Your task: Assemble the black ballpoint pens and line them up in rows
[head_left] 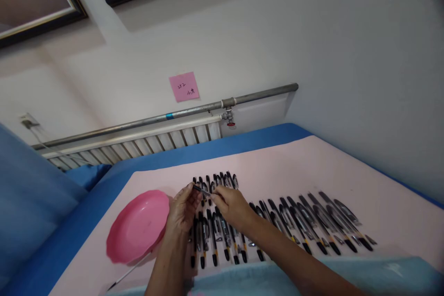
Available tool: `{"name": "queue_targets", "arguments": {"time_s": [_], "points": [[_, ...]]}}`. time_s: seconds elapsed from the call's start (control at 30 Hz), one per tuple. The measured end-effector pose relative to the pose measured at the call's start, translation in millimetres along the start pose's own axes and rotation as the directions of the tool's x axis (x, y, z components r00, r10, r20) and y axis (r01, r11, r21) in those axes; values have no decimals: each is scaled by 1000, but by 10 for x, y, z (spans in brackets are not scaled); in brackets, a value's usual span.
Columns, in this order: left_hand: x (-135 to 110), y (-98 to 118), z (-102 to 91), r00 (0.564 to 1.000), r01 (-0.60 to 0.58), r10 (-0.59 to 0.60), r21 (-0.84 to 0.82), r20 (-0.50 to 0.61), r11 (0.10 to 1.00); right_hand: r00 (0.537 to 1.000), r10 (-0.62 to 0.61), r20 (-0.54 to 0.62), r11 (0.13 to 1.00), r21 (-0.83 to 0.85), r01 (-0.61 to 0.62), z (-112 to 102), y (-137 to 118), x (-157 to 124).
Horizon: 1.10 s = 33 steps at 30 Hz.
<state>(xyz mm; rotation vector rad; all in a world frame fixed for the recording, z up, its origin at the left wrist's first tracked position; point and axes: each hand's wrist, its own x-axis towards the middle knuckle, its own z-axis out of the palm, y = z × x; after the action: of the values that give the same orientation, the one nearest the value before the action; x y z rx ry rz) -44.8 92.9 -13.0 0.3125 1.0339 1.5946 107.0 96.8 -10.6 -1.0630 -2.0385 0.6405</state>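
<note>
My left hand [185, 206] pinches the dark end of a pen [203, 190] between thumb and fingers. At the pen's other end, my right hand [229, 203] closes its fingers around it, so the pen spans both hands. Under and behind them lie black pen parts [225, 179] in a short row. Nearer to me is another row of pen barrels and caps [215, 236], partly covered by my forearms. A larger group of pen parts [312, 222] spreads to the right, with small pointed tips among them.
A pink plastic bowl [138, 229] sits left of my hands on the pale pink sheet [388, 212]. A thin refill [128, 272] lies below it. Light blue cloth [378, 275] runs along the near edge. Behind the table are a radiator [152, 144] and a pipe [194, 111] with a valve.
</note>
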Motion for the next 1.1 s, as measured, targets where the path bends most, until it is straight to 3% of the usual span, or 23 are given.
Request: {"name": "queue_targets", "arguments": {"time_s": [0.2,0.37,0.47,0.53,0.6,0.67,0.73,0.93,1.1], "points": [[-24,-24,-21,999,-35,35,3,3,999,999,-48,1,999,-14,48,46,-19,-8],[-12,-9,-35,992,-95,89,61,91,994,994,105,35,979,175,-109,66,-24,8],[68,60,-107,973,-226,208,228,102,947,990,144,-8,966,218,-139,27,5,54],[153,112,-178,928,-353,367,443,57,824,980,175,-96,965,214,-152,-21,51,91],[247,142,-238,866,-386,499,694,45,607,965,208,-157,962,213,-172,-69,108,120],[332,133,-265,843,-335,532,849,77,409,959,230,-168,957,220,-191,-99,156,136],[396,94,-262,857,-289,507,903,96,319,959,238,-155,954,225,-201,-107,180,139],[480,11,-266,901,-194,434,903,9,382,967,228,-114,954,223,-199,-94,161,133],[461,52,-284,917,-179,392,795,-79,579,968,226,-110,956,215,-199,-95,146,126]]}}
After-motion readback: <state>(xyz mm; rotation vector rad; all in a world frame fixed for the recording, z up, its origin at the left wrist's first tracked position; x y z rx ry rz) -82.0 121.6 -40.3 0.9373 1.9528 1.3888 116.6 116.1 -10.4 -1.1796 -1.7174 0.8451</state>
